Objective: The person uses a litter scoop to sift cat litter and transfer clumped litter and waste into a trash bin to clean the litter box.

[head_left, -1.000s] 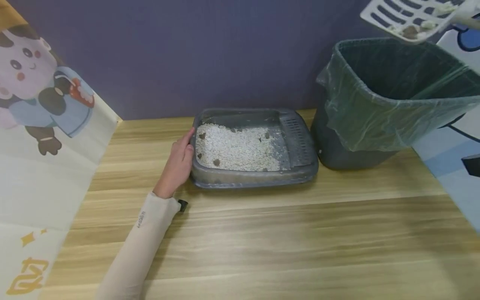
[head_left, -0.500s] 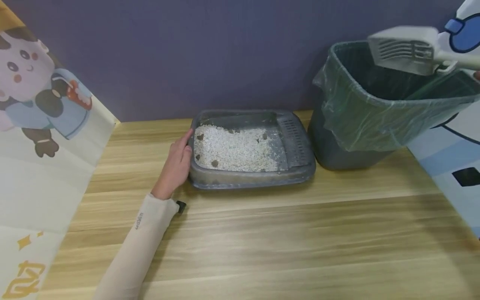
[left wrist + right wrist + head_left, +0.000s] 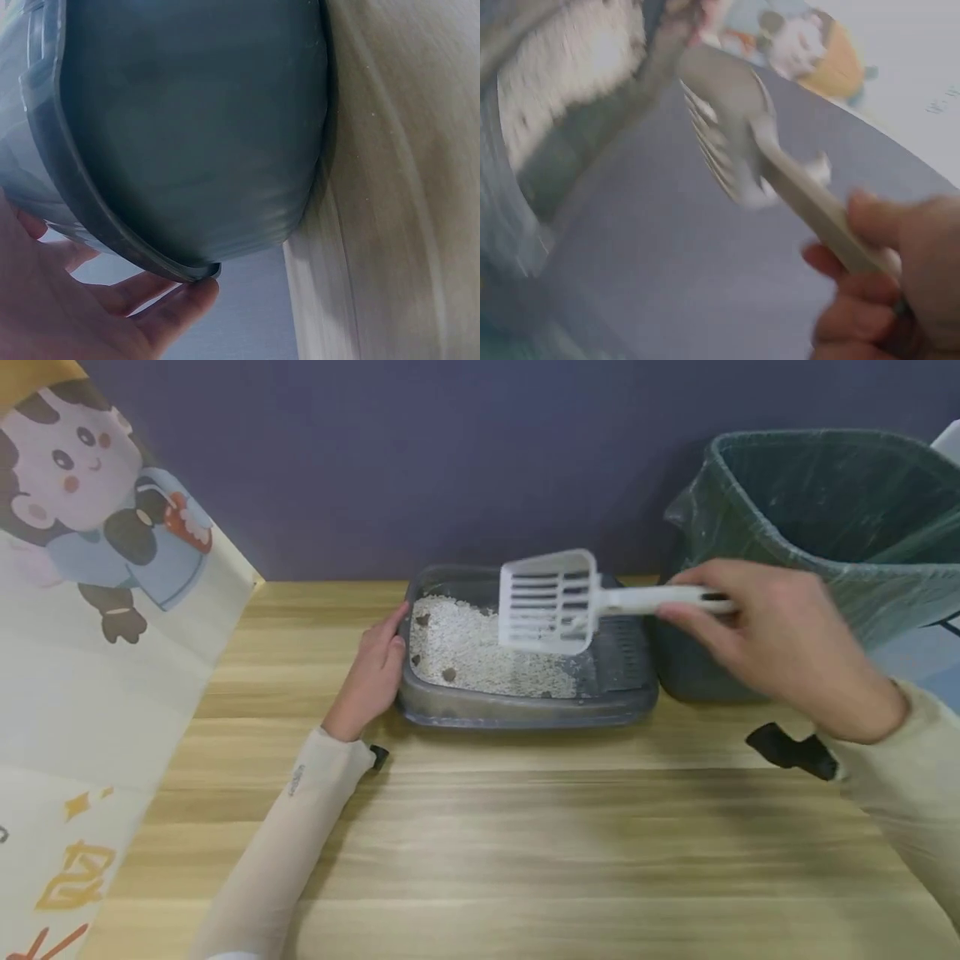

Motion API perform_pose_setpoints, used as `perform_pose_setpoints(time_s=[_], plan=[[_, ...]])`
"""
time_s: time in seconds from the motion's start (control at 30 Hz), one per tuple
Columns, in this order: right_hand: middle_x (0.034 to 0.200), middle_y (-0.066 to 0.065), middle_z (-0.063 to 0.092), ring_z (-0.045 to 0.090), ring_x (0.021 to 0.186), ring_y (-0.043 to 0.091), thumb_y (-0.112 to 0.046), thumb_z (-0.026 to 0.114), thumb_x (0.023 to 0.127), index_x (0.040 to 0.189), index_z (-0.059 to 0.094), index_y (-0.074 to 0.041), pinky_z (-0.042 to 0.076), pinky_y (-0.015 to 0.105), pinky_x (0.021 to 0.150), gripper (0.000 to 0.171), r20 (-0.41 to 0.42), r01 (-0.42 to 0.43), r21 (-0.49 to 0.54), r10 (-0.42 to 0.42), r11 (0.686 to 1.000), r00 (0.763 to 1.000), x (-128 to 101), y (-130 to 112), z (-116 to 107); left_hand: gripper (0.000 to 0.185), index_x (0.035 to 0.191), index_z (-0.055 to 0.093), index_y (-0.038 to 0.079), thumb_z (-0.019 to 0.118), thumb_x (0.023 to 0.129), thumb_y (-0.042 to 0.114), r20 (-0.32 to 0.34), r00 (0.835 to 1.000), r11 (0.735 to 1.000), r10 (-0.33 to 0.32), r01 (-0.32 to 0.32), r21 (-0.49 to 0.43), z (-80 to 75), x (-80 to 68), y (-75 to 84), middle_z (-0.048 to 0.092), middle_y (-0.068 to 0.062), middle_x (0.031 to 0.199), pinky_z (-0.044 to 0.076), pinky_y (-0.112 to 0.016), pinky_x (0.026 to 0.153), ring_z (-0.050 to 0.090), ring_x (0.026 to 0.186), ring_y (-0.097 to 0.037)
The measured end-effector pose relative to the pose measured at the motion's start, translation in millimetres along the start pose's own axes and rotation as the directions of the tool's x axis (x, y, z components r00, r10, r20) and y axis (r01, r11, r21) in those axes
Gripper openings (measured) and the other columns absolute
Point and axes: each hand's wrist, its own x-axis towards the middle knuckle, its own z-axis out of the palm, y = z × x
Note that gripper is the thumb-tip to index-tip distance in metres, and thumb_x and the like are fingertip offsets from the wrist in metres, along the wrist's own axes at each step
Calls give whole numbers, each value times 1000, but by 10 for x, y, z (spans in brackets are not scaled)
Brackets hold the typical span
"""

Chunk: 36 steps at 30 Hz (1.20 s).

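wood: pale striped table top (image 3: 525,835) carries everything here, with a dark purple wall behind it.
tray: grey plastic litter tray (image 3: 525,710) sits at the back of the table near the wall, its right end just beside the bin; the left wrist view shows its rounded outer wall (image 3: 187,135) resting on the wood.
litter: white granules (image 3: 480,652) fill the left and middle of the tray, with a few small brown clumps (image 3: 448,674) near the left and front edges.
left hand: left hand (image 3: 372,675) lies against the tray's left end, fingers fairly straight along the wall and rim, fingertips (image 3: 187,296) touching under the lip; it steadies rather than clasps.
right hand: right hand (image 3: 780,639) has its fingers and thumb curled around the scoop's handle, a firm closed hold; the right wrist view (image 3: 885,300) is blurred but shows the same hold.
scoop: white slotted scoop (image 3: 547,602) hangs above the tray's right half, clear of the litter, slotted face turned toward the camera, handle pointing right.
bin: dark bin (image 3: 810,527) lined with a green plastic bag stands right of the tray.
sides: cartoon-printed panel (image 3: 97,610) leans at the left.
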Motion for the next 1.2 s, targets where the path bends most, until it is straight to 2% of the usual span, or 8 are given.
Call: perform_pose_setpoints(time_s=[0.17, 0.3, 0.5, 0.6, 0.67, 0.77, 1.03, 1.2], plan=[[85, -1, 67, 53, 54, 7, -32, 64, 91, 109, 68, -11, 47, 34, 56, 28, 347, 44, 135, -89, 990, 934, 283, -37, 494, 50, 151, 23, 20, 24, 102, 28, -2, 1000, 1000, -4, 4, 2, 5, 9, 7, 26, -9, 153, 16, -47, 112, 19, 139, -26], [88, 1, 68, 58, 56, 8, -34, 60, 92, 114, 68, -10, 52, 39, 65, 33, 545, 4, 167, -96, 986, 833, 465, -52, 661, 49, 151, 23, 21, 24, 102, 28, -5, 1000, 1000, -6, 6, 4, 5, 22, 24, 25, -6, 153, 17, -46, 112, 20, 138, -26], [107, 7, 66, 62, 75, 14, -38, 62, 90, 118, 66, -7, 51, 43, 75, 42, 763, -69, 175, -91, 982, 640, 638, -134, 984, 49, 151, 23, 21, 24, 103, 28, -4, 1000, 1000, -16, 16, 14, -1, 31, 18, 26, -5, 153, 19, -45, 112, 22, 137, -23], [95, 5, 66, 58, 67, 14, -39, 59, 92, 111, 66, -7, 50, 39, 69, 38, 800, -63, 206, -131, 977, 585, 614, -190, 1210, 49, 151, 22, 22, 24, 103, 29, -1, 1000, 1000, -19, 19, 14, -3, 25, 12, 26, -5, 153, 19, -45, 112, 21, 138, -22], [80, 3, 62, 53, 59, 14, -38, 55, 95, 104, 64, -8, 47, 36, 62, 32, 795, -50, 234, -161, 971, 584, 581, -210, 1341, 49, 151, 22, 22, 25, 103, 29, -3, 1000, 1000, -20, 20, 18, -9, 20, 18, 26, -6, 153, 20, -45, 111, 22, 137, -23], [64, 2, 50, 41, 49, 14, -36, 50, 98, 94, 57, -11, 39, 32, 55, 26, 765, -53, 249, -162, 967, 624, 532, -193, 1478, 49, 151, 22, 22, 25, 103, 30, -6, 1000, 1000, -16, 16, 25, -9, 29, 34, 28, -8, 151, 23, -46, 110, 25, 135, -24], [65, 5, 47, 36, 49, 15, -38, 49, 97, 87, 55, -8, 35, 31, 50, 33, 690, -100, 259, -112, 961, 715, 552, -108, 1646, 49, 152, 21, 21, 24, 103, 28, 0, 1000, 999, -18, 18, 38, -14, 34, 31, 29, -10, 151, 23, -45, 110, 26, 135, -24], [63, 5, 46, 37, 49, 16, -39, 48, 98, 82, 54, -9, 35, 31, 51, 34, 672, -82, 246, -109, 966, 732, 575, -109, 1656, 50, 152, 22, 21, 24, 103, 28, 3, 1000, 998, -30, 30, 48, -14, 18, 39, 28, -8, 151, 22, -44, 111, 24, 136, -24]])
